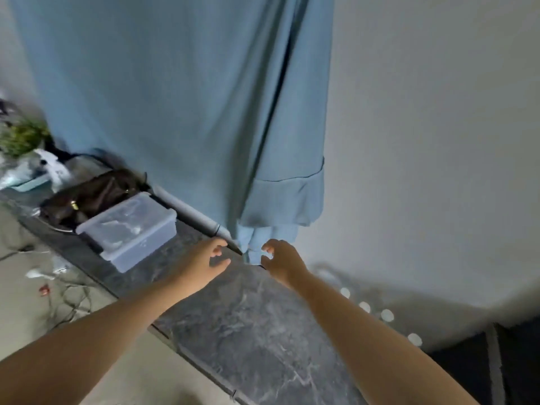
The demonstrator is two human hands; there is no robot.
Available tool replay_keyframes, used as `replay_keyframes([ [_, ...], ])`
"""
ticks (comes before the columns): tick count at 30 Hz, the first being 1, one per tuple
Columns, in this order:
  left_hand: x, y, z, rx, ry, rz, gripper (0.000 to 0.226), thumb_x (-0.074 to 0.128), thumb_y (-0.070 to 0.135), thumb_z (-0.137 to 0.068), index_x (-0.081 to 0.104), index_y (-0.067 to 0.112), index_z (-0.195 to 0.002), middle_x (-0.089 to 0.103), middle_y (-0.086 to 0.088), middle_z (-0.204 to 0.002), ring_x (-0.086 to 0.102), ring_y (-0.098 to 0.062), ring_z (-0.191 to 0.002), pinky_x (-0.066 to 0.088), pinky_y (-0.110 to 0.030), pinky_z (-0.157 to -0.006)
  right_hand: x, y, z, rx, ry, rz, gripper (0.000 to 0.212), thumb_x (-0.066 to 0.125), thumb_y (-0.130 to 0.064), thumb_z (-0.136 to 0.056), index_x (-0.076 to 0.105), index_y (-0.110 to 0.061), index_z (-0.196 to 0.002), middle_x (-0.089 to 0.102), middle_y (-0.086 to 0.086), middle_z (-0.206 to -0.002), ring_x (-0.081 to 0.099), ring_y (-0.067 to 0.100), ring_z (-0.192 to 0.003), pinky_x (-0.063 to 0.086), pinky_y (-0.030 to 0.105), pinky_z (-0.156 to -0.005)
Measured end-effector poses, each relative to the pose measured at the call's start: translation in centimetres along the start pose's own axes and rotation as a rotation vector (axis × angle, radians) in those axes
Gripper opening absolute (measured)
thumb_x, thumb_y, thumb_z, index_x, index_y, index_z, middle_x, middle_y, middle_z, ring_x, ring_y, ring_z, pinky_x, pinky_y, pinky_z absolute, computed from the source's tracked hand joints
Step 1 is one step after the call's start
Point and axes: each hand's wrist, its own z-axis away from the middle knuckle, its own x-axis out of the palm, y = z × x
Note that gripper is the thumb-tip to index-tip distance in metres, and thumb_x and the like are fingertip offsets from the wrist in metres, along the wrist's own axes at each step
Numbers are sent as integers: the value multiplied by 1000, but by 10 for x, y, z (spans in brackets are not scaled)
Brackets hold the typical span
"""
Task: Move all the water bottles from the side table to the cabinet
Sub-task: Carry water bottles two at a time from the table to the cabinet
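Observation:
Both my arms reach forward over a dark marbled cabinet top. My left hand hovers above it with curved, spread fingers and holds nothing. My right hand is just to the right, fingers apart and empty, near the hem of a hanging blue garment. Several water bottles with white caps stand in a row along the wall at the right, blurred, behind my right forearm.
A clear lidded plastic box and a dark brown handbag sit on the top at the left. A plant and white items lie further left. Cables litter the pale floor. The white wall rises at right.

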Motion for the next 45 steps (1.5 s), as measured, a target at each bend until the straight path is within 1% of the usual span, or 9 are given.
replay_keyframes([
  [5, -94, -51, 54, -172, 181, -74, 36, 67, 24, -86, 58, 8, -117, 63, -6, -103, 61, -20, -100, 45, -29, -84, 48, -120, -11, -306, -108, 137, 32, 51, -22, -94, 61, -19, -124, 60, 6, -130, 56, 26, -120, 46, 33, -96],
  [10, -170, -104, 116, -327, 364, -58, 30, 67, 14, -85, 62, 5, -112, 64, -12, -106, 61, -25, -99, 38, -13, -74, 105, -235, -15, -588, -220, 256, 34, 48, -22, -97, 55, -15, -130, 54, 9, -136, 51, 27, -125, 44, 40, -101],
  [15, -236, -162, 169, -444, 432, -99, 26, 67, 19, -85, 62, 12, -110, 63, -8, -109, 60, -24, -102, 47, -39, -91, 160, -335, -11, -735, -294, 337, 27, 45, -16, -97, 63, -2, -112, 62, 19, -116, 57, 35, -110, 48, 39, -90],
  [19, -288, -215, 203, -552, 515, -129, 26, 66, 22, -85, 62, 11, -109, 63, -8, -106, 60, -22, -100, 46, -34, -89, 202, -415, -11, -836, -328, 324, 29, 48, -16, -95, 64, -4, -117, 65, 16, -116, 61, 32, -108, 51, 38, -90],
  [24, -330, -262, 235, -683, 586, -145, 25, 65, 26, -87, 60, 13, -109, 62, -6, -103, 58, -20, -98, 44, -30, -85, 254, -492, -10, -952, -382, 388, 18, 48, -19, -96, 62, -11, -102, 59, 17, -101, 58, 31, -94, 38, 30, -71],
  [28, -353, -291, 262, -814, 671, -151, 27, 64, 25, -87, 60, 12, -111, 61, -10, -106, 57, -24, -102, 44, -32, -87, 291, -538, -6, -1047, -420, 434, 32, 48, -23, -97, 57, -9, -124, 57, 13, -124, 58, 31, -110, 47, 35, -87],
  [31, -364, -315, 278, -921, 633, -187, 30, 60, 28, -89, 57, 14, -116, 59, -8, -112, 55, -24, -107, 43, -33, -88, 320, -570, -7, -1156, -452, 532, 34, 47, -25, -98, 55, -10, -127, 54, 13, -128, 54, 30, -116, 46, 41, -97],
  [37, -393, -364, 281, -1064, 622, -241, 34, 54, 34, -91, 53, 19, -121, 57, -3, -118, 51, -21, -114, 45, -36, -91, 367, -631, -40, -1307, -466, 647, 34, 46, -26, -98, 56, -10, -126, 55, 12, -126, 55, 30, -114, 46, 39, -96],
  [45, -448, -431, 254, -1290, 726, -277, 35, 54, 36, -91, 53, 19, -121, 56, -5, -122, 52, -25, -116, 47, -38, -92, 425, -726, -104, -1398, -558, 652, 33, 46, -25, -97, 59, -11, -124, 59, 9, -127, 57, 29, -116, 48, 36, -94],
])
